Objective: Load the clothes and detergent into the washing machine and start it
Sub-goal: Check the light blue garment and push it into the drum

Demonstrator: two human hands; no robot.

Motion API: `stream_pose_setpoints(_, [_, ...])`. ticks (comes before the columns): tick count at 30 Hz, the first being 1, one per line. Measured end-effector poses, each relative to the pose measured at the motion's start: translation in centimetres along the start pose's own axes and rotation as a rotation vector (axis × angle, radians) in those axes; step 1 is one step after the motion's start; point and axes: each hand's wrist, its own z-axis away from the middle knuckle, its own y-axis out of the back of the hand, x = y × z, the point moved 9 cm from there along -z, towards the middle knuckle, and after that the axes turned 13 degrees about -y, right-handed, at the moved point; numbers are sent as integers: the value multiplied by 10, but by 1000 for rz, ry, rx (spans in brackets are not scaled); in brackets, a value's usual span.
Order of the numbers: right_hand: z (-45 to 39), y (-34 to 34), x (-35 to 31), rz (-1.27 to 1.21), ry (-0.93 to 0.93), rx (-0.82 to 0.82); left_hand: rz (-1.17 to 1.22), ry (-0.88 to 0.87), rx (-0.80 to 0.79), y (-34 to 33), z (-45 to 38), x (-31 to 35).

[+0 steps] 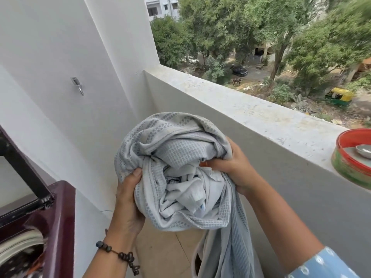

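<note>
Centrally, both hands gripped bundled grey-white cloth (176,167) — left hand (128,199) and right hand (234,165), fingers curled into folds. Maroon washing machine (60,217), lid raised — lower left of frame.

Grey parapet ledge (261,115) with red-rimmed tin (349,169) on top

dark beaded bracelet (118,255) on left wrist, patterned light-blue sleeve (323,265) on right arm
</note>
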Motion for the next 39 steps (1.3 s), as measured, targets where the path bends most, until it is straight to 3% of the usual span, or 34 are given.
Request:
stream_pose_setpoints(6, [-1,8,-15,120,35,0,-195,-90,-248,0,-7,30])
stream_pose_setpoints(9, [-1,1,-22,305,46,-32,-510,-179,-374,-10,-17,60])
stream_pose_setpoints(13, [2,-33,-22,600,39,-140,-1011,-169,-765,-58,-10,49])
stream_pose_setpoints(15, [3,-45,-21,741,59,-169,-1117,-167,-886,-72,-3,32])
stream_pose_setpoints(19, [6,-51,-23,868,96,-160,-1044,-254,-792,-69,4,23])
stream_pose_setpoints(22, [10,-50,-25,824,92,-164,-964,-382,-653,-66,9,33])
stream_pose_setpoints(26, [11,-43,-23,603,-16,-296,-800,-444,-535,-65,7,49])
stream_pose_setpoints(32, [13,-10,4,320,-142,-297,-540,-519,-393,-52,-4,80])
stream_pose_setpoints(39, [19,-11,53,430,-263,-273,-335,-576,-204,-32,-18,107])
